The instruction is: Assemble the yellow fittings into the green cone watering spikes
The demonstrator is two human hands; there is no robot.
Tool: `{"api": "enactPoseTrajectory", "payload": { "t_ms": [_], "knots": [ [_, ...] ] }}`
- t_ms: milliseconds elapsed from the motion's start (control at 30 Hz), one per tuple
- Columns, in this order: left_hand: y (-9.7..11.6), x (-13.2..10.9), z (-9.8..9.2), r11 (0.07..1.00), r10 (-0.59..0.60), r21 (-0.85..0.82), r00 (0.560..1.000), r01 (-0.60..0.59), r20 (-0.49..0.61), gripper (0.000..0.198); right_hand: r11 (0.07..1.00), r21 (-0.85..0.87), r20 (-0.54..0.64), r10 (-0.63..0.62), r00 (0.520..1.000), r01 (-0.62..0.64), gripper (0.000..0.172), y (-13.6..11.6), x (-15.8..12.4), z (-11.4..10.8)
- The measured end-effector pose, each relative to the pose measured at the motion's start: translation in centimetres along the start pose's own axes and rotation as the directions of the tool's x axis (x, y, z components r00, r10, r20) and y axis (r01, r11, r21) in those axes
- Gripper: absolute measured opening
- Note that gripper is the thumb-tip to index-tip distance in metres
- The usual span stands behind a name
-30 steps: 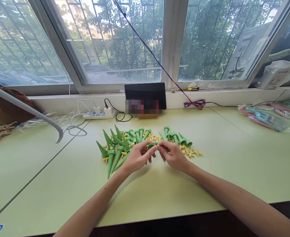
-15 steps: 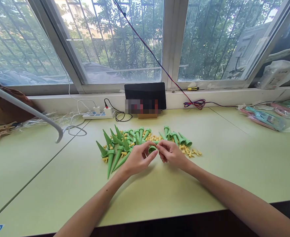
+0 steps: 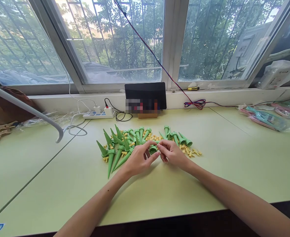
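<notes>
My left hand (image 3: 142,158) is curled above the table, its thumb and index finger bent in a C. Through that gap shows the round open end of a green cone-shaped spike (image 3: 153,149); I cannot tell whether the hand touches it. My right hand (image 3: 171,153) is closed in a pinch, its fingertips meeting the left index fingertip. Whatever lies between these fingertips is too small or hidden to make out. Several green plastic spikes (image 3: 111,161) lie heaped left of and behind my hands. Small yellow T-shaped pieces (image 3: 189,151) are scattered to the right and among the spikes.
Behind the heap a dark-screened tablet (image 3: 145,93) leans on a small brown stand. A power strip (image 3: 99,114) with cables lies at the back left, near a grey curved tube (image 3: 36,110). Bagged items (image 3: 265,118) rest at the far right. A yellow cutter (image 3: 193,88) is on the sill.
My left hand has shifted slightly to the right, its thumb closer to my right fingers. More of the green spike's open rim shows between the hands. My right hand has hardly moved.
</notes>
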State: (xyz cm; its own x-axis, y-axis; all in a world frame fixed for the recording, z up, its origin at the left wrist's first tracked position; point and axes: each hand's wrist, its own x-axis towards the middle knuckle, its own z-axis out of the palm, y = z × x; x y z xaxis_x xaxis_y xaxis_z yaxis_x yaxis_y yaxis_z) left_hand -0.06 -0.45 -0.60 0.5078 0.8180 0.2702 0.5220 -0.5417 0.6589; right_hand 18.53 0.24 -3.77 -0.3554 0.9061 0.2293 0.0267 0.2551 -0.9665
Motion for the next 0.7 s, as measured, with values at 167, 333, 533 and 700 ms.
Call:
{"api": "enactPoseTrajectory", "payload": {
  "t_ms": [167, 333, 533, 700],
  "knots": [
    [-0.54, -0.05, 0.21, 0.999, -0.03, 0.029, 0.999, 0.031, -0.011, 0.037, 0.995, -0.087, 0.003, -0.044, 0.999, 0.044, 0.031, -0.12, -0.16, 0.19],
    [-0.72, -0.06, 0.22, 0.999, -0.031, 0.026, 0.999, 0.032, -0.005, 0.039, 0.987, -0.147, 0.002, -0.067, 0.998, 0.067, 0.031, -0.44, -0.21, 0.26],
    [-0.63, -0.02, 0.18, 1.0, -0.025, -0.001, 1.0, 0.025, 0.003, 0.039, 0.98, -0.179, 0.004, -0.083, 0.997, 0.083, 0.03, -0.65, -0.21, 0.24],
    [-0.47, -0.02, 0.06, 0.999, -0.029, 0.044, 1.0, 0.028, 0.008, 0.038, 0.979, -0.183, 0.005, -0.09, 0.996, 0.09, 0.029, -0.68, -0.3, 0.25]
  ]
}}
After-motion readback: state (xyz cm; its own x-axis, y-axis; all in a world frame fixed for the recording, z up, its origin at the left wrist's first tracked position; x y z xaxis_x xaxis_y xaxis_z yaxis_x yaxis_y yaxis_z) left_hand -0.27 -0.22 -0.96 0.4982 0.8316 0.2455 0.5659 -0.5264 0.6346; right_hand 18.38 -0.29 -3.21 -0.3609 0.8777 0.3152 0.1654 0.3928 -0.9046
